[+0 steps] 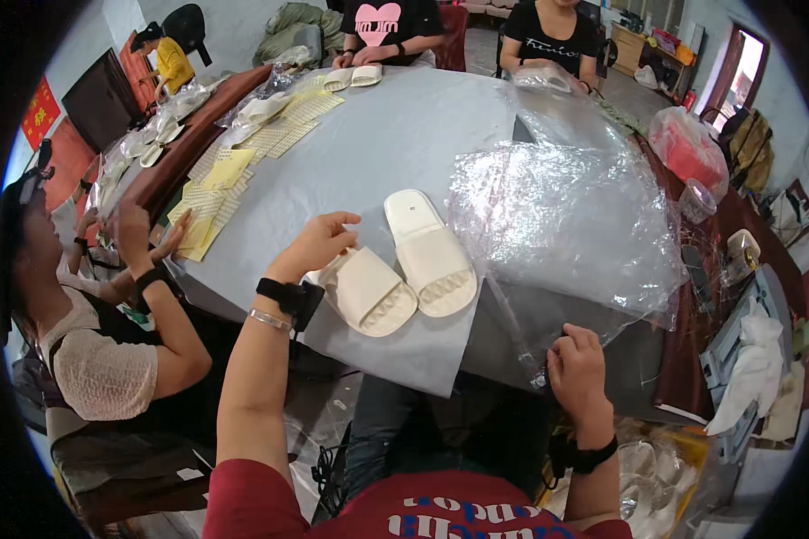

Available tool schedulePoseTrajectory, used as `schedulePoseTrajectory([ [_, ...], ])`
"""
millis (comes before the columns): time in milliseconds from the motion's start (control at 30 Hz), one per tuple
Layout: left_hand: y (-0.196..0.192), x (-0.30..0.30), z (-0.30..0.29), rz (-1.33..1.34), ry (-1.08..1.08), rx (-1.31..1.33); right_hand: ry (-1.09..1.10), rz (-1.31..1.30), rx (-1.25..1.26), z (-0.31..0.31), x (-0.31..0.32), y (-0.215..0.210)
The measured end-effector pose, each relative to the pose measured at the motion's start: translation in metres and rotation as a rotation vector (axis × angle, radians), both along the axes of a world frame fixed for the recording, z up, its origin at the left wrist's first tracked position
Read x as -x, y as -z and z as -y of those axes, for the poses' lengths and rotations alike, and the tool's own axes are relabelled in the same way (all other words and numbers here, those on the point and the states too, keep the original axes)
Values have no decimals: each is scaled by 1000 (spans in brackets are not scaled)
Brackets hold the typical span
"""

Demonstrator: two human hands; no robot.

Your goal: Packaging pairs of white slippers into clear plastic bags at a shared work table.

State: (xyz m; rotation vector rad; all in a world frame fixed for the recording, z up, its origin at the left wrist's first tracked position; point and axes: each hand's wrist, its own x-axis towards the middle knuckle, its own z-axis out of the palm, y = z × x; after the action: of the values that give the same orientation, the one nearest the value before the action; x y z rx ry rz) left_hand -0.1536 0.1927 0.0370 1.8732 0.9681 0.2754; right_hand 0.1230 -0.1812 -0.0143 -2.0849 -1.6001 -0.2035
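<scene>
Two cream slippers lie side by side near the table's front edge, the left slipper and the right slipper, toe ends toward me. My left hand rests at the heel of the left slipper, partly covering it, with fingers stretched out to the right and not wrapped round it. On the right, the curled fingers of my right hand grip the near edge of a clear plastic bag. This large, wrinkled bag spreads over the table to the right of the slippers.
A grey sheet covers the table. Yellow printed sheets line its left side, where a co-worker sits. Two people sit across, one touching slippers. Below right stands a yellow crate with wrapped items.
</scene>
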Motion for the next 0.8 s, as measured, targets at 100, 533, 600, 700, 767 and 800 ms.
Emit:
schedulePoseTrajectory([
  [100,-4,-7,2,-304,116,-565,-7,-5,-6,2,-1,1],
  [533,37,-54,74,105,465,-718,-1,11,6,1,2,-2],
  [600,30,-52,90,66,507,-669,1,25,-3,3,1,-4],
  [700,34,-41,104,81,557,-624,-13,22,-18,-1,1,-6],
  [767,24,-33,113,163,459,-581,-4,15,-36,-2,0,-6],
  [800,34,-25,106,182,426,-639,-5,9,-56,-2,0,-6],
])
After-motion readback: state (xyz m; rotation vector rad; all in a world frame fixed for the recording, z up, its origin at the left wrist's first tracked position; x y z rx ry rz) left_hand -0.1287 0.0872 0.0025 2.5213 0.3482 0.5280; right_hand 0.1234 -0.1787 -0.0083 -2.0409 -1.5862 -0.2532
